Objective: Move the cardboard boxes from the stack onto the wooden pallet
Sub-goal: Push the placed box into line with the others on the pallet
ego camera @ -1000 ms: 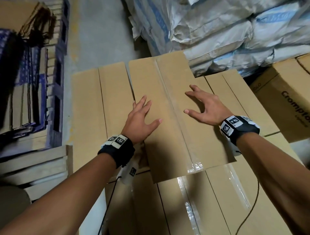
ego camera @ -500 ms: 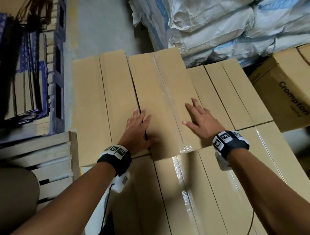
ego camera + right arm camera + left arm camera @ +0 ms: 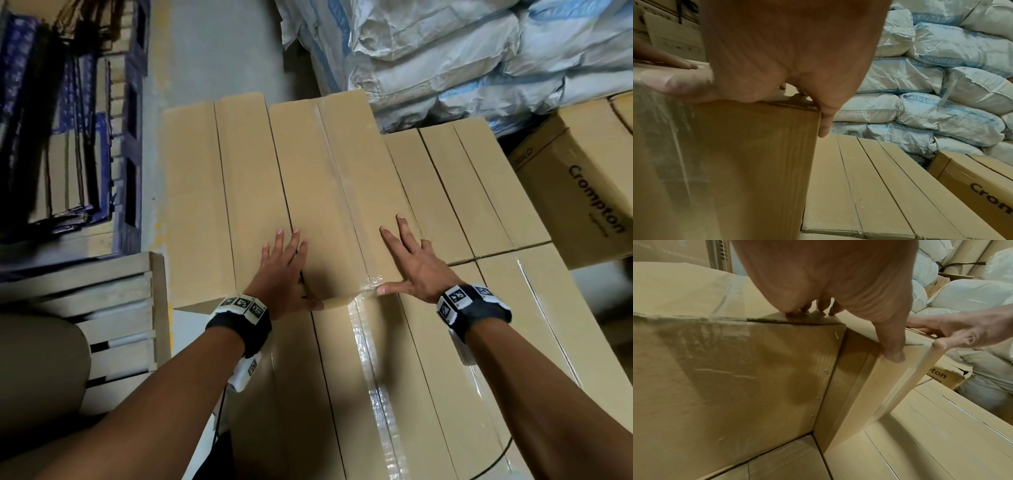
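A long cardboard box [image 3: 329, 178] with clear tape along its top lies on the upper layer of the stack, beside another plain box [image 3: 205, 205] on its left. My left hand [image 3: 294, 270] lies flat across the seam between the two. Its thumb [image 3: 893, 353] presses the taped box's near end face. My right hand [image 3: 404, 260] rests flat on the taped box's near right corner, thumb [image 3: 663, 82] along the near edge and little finger [image 3: 824, 125] over the right side. The wooden pallet [image 3: 113, 308] is at the lower left.
Lower-layer boxes [image 3: 479, 192] spread to the right and in front of me [image 3: 376, 394]. A printed Crompton carton [image 3: 582, 192] stands at the right. White and blue sacks [image 3: 462, 51] are piled behind. Flattened blue cartons [image 3: 61, 137] sit left, across a strip of bare floor [image 3: 212, 51].
The taped box has gone from skewed and overhanging toward me to lying straight beside the left box. Both hands slid back to its near end.
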Available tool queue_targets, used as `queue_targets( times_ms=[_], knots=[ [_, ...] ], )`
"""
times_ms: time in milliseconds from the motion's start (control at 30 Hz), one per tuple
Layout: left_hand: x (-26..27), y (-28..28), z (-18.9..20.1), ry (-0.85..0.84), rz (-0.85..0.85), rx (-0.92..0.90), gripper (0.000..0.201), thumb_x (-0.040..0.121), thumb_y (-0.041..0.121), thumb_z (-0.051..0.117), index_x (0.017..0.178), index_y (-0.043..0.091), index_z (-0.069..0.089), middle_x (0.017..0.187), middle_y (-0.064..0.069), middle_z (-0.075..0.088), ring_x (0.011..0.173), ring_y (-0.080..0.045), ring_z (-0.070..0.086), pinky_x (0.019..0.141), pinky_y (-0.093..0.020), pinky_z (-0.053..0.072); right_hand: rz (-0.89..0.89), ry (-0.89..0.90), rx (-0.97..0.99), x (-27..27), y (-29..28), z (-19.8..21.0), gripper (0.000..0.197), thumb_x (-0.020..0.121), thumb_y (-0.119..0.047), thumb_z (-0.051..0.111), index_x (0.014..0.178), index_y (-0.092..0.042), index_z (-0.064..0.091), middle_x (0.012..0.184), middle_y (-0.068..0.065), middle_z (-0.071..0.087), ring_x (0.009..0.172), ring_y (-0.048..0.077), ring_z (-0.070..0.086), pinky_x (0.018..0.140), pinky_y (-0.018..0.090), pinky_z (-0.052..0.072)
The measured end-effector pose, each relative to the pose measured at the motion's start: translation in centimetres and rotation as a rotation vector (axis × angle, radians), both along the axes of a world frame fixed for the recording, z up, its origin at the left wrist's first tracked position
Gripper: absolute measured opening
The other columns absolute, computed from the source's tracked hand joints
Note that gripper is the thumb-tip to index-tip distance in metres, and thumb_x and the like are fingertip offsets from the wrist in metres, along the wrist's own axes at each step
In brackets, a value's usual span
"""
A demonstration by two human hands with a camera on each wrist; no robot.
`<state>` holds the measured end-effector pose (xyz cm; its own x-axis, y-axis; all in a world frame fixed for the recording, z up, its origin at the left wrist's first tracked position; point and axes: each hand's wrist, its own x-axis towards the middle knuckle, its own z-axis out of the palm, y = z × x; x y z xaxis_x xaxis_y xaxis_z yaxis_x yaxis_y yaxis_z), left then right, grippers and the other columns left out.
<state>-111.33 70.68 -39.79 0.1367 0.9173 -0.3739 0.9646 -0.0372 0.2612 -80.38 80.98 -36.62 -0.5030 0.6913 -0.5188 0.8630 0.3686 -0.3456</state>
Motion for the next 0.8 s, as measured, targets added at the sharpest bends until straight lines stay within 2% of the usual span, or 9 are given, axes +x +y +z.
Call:
queue_targets(
  times_ms=[133, 267, 367, 600, 800],
  knots=[
    [0.2, 0.1, 0.1, -0.057, 0.037, -0.005, 0.135, 0.074, 0.081, 0.069, 0.167, 0.014, -0.002, 0.173, -0.003, -0.019, 0.158, -0.031, -0.023, 0.128, -0.056, -0.005, 0.011, -0.018, 0.024, -0.2, 0.7, 0.1, 0.131, 0.068, -0.083, 0.073, 0.163, -0.047, -0.008, 0.166, -0.017, -0.037, 0.142, 0.055, 0.03, 0.099, 0.07, 0.048],
    [0.0, 0.3, 0.1, -0.144, 0.095, 0.002, 0.119, 0.085, 0.066, 0.072, 0.167, 0.014, 0.003, 0.174, -0.002, -0.012, 0.159, -0.027, -0.02, 0.129, -0.056, -0.002, 0.036, -0.056, 0.075, -1.2, 1.9, 0.2, 0.125, 0.07, -0.082, 0.073, 0.164, -0.047, -0.003, 0.169, -0.017, -0.029, 0.138, 0.055, 0.036, 0.097, 0.066, 0.051],
    [-0.1, 0.3, 0.3, -0.184, 0.114, 0.012, 0.11, 0.09, 0.057, 0.072, 0.167, 0.012, 0.007, 0.175, -0.003, -0.008, 0.16, -0.028, -0.017, 0.129, -0.054, -0.002, 0.045, -0.054, 0.083, -1.4, 2.7, 0.2, 0.124, 0.07, -0.083, 0.073, 0.163, -0.049, -0.002, 0.169, -0.017, -0.028, 0.136, 0.056, 0.037, 0.095, 0.068, 0.052],
    [-0.6, 0.3, -0.5, -0.187, 0.093, 0.028, 0.109, 0.091, 0.054, 0.072, 0.167, 0.013, 0.006, 0.175, -0.003, -0.008, 0.16, -0.025, -0.017, 0.13, -0.052, -0.002, 0.035, -0.024, 0.092, -1.2, 2.8, -0.3, 0.123, 0.068, -0.083, 0.073, 0.161, -0.053, -0.001, 0.169, -0.02, -0.027, 0.135, 0.056, 0.036, 0.095, 0.07, 0.051],
    [-0.6, 0.3, -0.4, -0.197, 0.103, 0.018, 0.103, 0.095, 0.045, 0.071, 0.167, 0.012, 0.005, 0.174, -0.003, -0.009, 0.159, -0.022, -0.017, 0.13, -0.05, -0.004, 0.021, -0.005, 0.093, -1.2, 3.1, -0.4, 0.121, 0.068, -0.083, 0.073, 0.161, -0.054, 0.0, 0.17, -0.021, -0.023, 0.137, 0.057, 0.034, 0.102, 0.071, 0.046]
  ],
)
